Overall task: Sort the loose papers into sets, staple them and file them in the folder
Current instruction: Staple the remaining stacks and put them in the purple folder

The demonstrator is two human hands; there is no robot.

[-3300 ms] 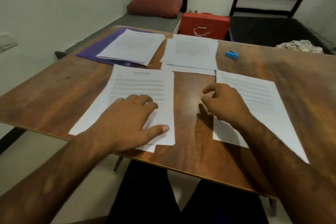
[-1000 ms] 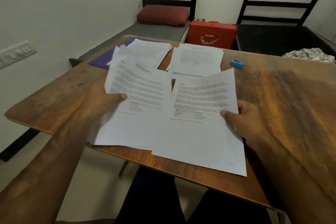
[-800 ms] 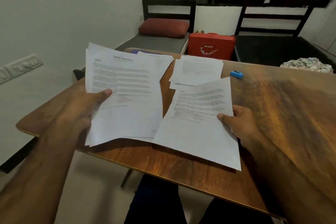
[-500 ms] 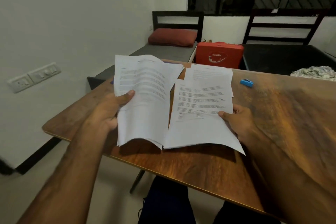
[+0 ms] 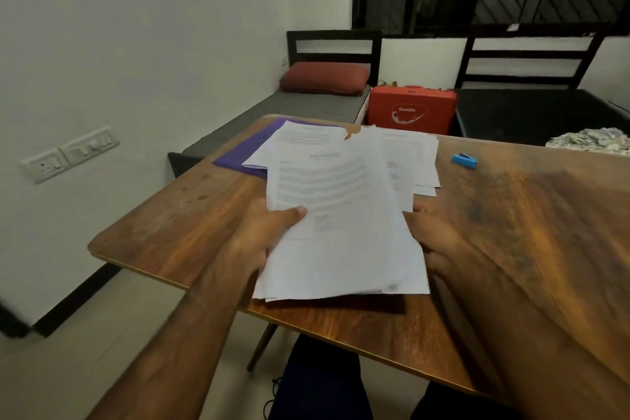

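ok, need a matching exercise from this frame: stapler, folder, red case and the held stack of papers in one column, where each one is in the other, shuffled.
Things
1. stapler
2. folder
3. case
4. stack of papers

Places
A. off the table, beyond its far edge
B. held between the left hand and right hand
C. alone on bare wood, towards the right
D. far left of the table, partly under a pile of sheets

Pairs: 1-C, 2-D, 3-A, 4-B
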